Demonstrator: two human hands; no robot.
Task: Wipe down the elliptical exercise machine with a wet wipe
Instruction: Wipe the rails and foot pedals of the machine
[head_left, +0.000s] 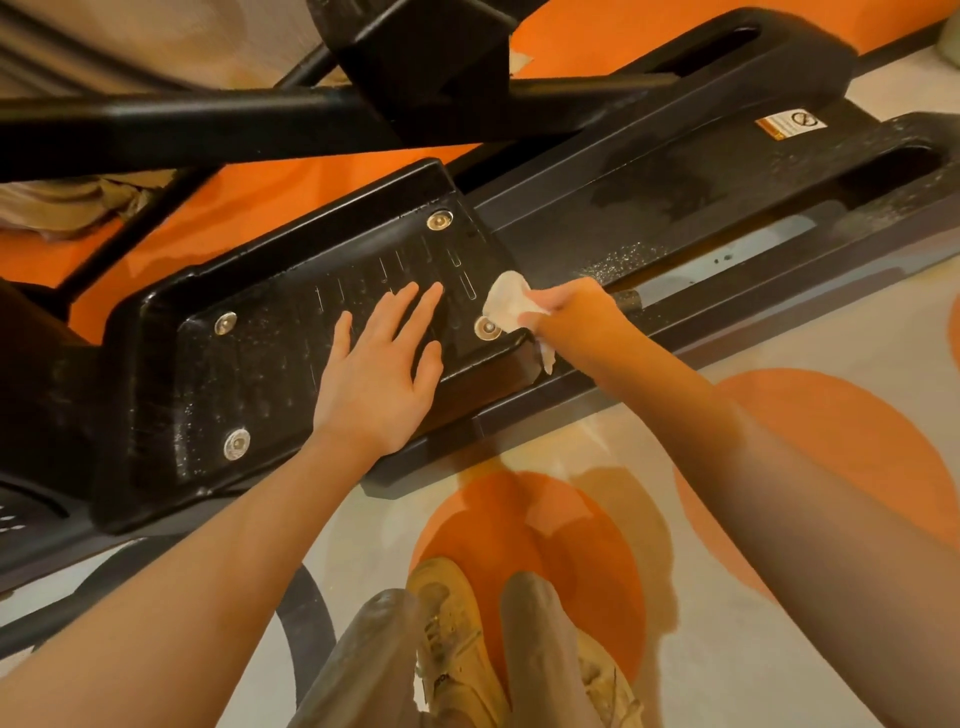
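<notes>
Left hand (376, 374) lay flat and open on the black pedal (291, 332), probably steadying it, while right hand (571, 312) pinched the wipe (506, 301) at the pedal's far corner.

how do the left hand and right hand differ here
The left hand lies flat with straight, spread fingers on the black foot pedal; the right hand is curled around a white wipe at the pedal's corner. The left holds nothing. Both are bare.

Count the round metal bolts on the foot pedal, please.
4: far corner, left edge, near-left corner, and one beside the wet wipe. The left hand may hide more.
</notes>
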